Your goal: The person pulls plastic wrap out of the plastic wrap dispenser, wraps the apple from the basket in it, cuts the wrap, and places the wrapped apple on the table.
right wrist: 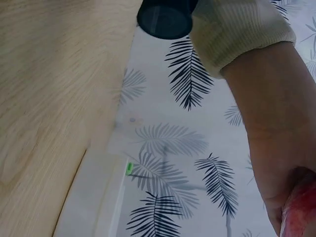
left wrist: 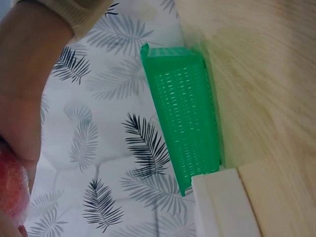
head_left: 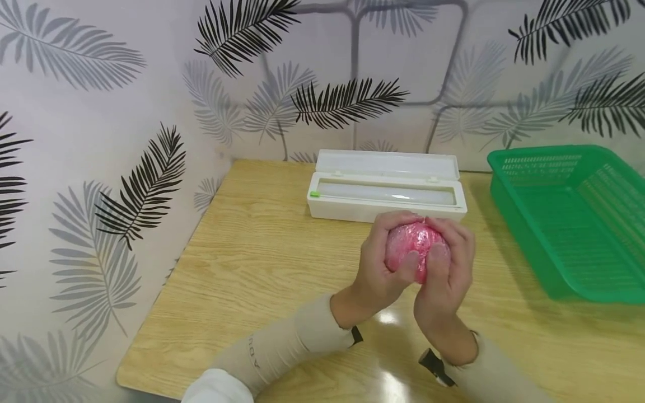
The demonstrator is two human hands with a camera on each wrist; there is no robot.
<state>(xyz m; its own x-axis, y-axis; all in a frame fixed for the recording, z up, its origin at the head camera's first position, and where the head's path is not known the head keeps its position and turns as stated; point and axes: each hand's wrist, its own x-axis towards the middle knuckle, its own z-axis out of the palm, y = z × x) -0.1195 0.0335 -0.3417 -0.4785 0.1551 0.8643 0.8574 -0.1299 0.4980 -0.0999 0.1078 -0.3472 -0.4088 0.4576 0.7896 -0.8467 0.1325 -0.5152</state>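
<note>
A round, pinkish-red bundle (head_left: 417, 246) in shiny clear plastic wrap is held up above the table between both hands. My left hand (head_left: 378, 257) grips its left side, thumb lying across the front. On the other side my right hand (head_left: 450, 263) grips it, with its thumb pressed on the wrap and fingers curled over the top. What lies inside the wrap is blurred by its gloss. Part of the wrapped bundle (left wrist: 12, 190) shows at the left wrist view's edge, and a corner of it (right wrist: 301, 210) in the right wrist view.
Behind the hands stands a long white wrap dispenser box (head_left: 388, 210), its lid raised, a roll inside and a green slider at its left end. A green plastic basket (head_left: 534, 240) sits at the right of the wooden table (head_left: 252, 240). Leaf-patterned wall covering (head_left: 151, 112) borders the table.
</note>
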